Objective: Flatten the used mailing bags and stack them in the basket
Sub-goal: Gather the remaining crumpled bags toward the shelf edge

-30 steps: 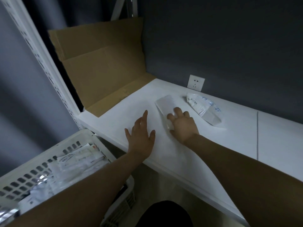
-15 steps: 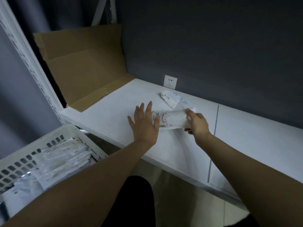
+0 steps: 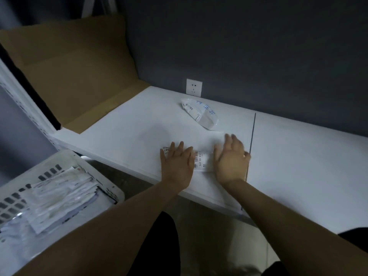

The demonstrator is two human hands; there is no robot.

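Note:
A white mailing bag (image 3: 202, 161) with a printed label lies flat near the front edge of the white shelf (image 3: 123, 124). My left hand (image 3: 177, 163) presses on its left part with straight fingers. My right hand (image 3: 231, 158) presses on its right part, fingers spread. Only the strip of bag between the hands and a corner by my left fingertips show. A second, crumpled bag (image 3: 201, 113) with blue writing lies farther back near the wall. The white slotted basket (image 3: 111, 191) at lower left holds a stack of several flattened bags (image 3: 59, 198).
A folded brown cardboard sheet (image 3: 73, 76) leans in the shelf's back-left corner. A wall socket (image 3: 194, 87) sits on the dark wall just behind the crumpled bag. A dark seam (image 3: 252, 140) splits the shelf right of my right hand. A white perforated upright (image 3: 22, 100) stands at left.
The bag that my right hand held up by its end now lies flat near the front edge, and both hands have come down onto it.

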